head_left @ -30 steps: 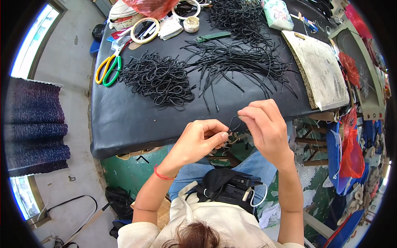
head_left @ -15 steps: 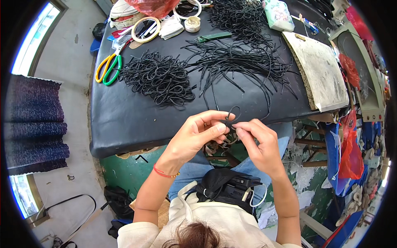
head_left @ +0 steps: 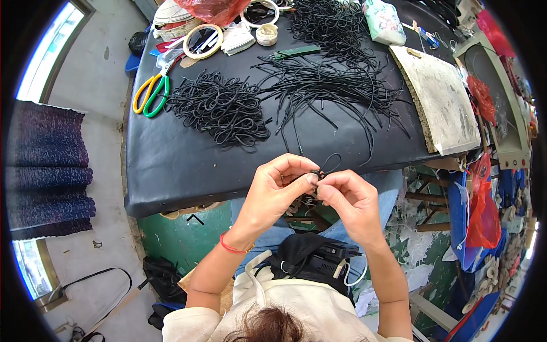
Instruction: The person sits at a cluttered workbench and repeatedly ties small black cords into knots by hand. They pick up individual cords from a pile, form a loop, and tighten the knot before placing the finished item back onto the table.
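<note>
A thin black cord (head_left: 333, 156) stands up in a loop between my two hands, just off the front edge of the table. My left hand (head_left: 277, 191) pinches it between thumb and forefinger, the other fingers curled. Close against it, my right hand (head_left: 352, 200) also grips the cord with thumb and fingertips; the crossing part is mostly hidden by the fingers. Beyond them lies a spread of straight black cords (head_left: 336, 85). A heap of looped black cords (head_left: 219, 108) sits to its left.
Scissors (head_left: 152, 94) with yellow and green handles lie at the table's left side. A worn pale board (head_left: 439, 97) rests at the right. Further back are a green strip (head_left: 297, 52), tape rolls (head_left: 203, 41), a small round tub (head_left: 266, 34) and another black cord heap (head_left: 327, 23).
My hands have drawn together, their fingertips now meeting at the cord. The loop has tilted to the right and sits lower.
</note>
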A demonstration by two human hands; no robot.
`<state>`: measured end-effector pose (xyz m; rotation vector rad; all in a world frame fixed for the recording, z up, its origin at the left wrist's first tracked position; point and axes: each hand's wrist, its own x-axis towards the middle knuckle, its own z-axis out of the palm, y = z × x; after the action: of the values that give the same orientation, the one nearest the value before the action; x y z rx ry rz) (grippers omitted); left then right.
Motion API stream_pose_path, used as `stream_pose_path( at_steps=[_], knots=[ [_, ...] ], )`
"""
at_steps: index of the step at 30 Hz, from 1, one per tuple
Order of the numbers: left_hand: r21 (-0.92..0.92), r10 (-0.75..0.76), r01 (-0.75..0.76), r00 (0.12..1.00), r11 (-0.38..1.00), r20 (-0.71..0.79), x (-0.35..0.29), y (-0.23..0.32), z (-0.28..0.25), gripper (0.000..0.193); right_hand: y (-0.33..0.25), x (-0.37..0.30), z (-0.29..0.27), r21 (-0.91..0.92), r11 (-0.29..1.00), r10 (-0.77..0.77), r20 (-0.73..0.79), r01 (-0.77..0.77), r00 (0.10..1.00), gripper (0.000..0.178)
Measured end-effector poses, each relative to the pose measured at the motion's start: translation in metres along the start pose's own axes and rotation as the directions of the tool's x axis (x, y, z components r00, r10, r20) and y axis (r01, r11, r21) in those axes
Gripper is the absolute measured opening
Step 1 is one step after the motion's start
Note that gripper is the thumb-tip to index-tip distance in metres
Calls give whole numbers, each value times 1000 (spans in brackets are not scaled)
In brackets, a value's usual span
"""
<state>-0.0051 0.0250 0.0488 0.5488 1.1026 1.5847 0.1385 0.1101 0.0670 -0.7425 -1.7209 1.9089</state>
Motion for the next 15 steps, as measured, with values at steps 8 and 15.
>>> stream_pose_path(
  at_steps=[8,15],
  knots=[
    [40,255,-253,939,967,-231,-4,-24,23,22,4,4,15,-93,996,-17,-251,-7,968,19],
    [387,103,-70,992,919,-66,-8,2,15,29,10,16,-8,-192,981,-39,-55,27,998,16]
  ],
)
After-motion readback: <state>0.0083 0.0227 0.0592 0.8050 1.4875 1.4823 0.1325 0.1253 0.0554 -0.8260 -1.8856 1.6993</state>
